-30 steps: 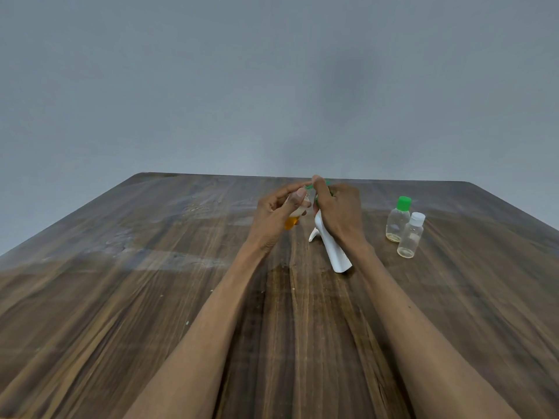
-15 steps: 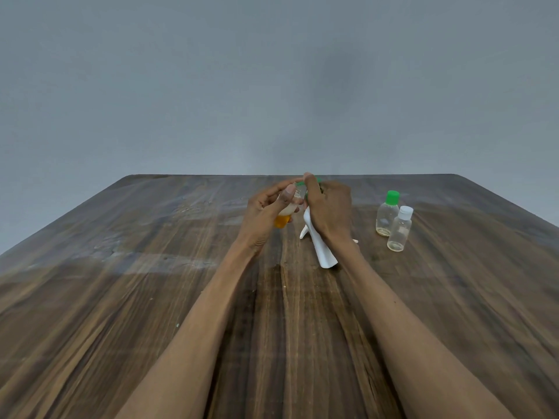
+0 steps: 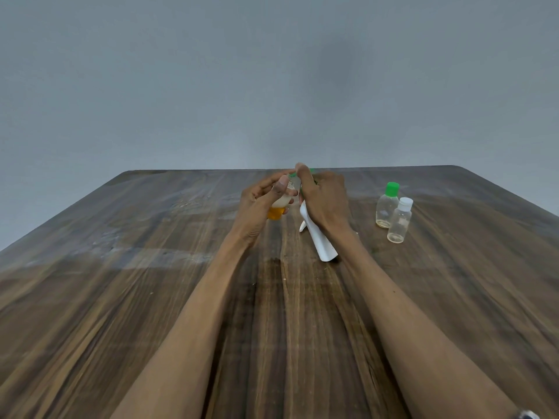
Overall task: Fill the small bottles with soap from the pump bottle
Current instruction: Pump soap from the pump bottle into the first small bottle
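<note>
Your left hand grips a bottle — your right pinches its green cap — over a wood table, grey wall beyond.

Two capped bottles (touching) block the table's right.

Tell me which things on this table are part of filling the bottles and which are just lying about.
Part of the job:
- small bottle with orange soap, held in the left hand
- green cap, at the right hand
- white pump bottle
- green-capped bottle
- white-capped bottle

Just there:
- wooden table
- grey wall
</note>
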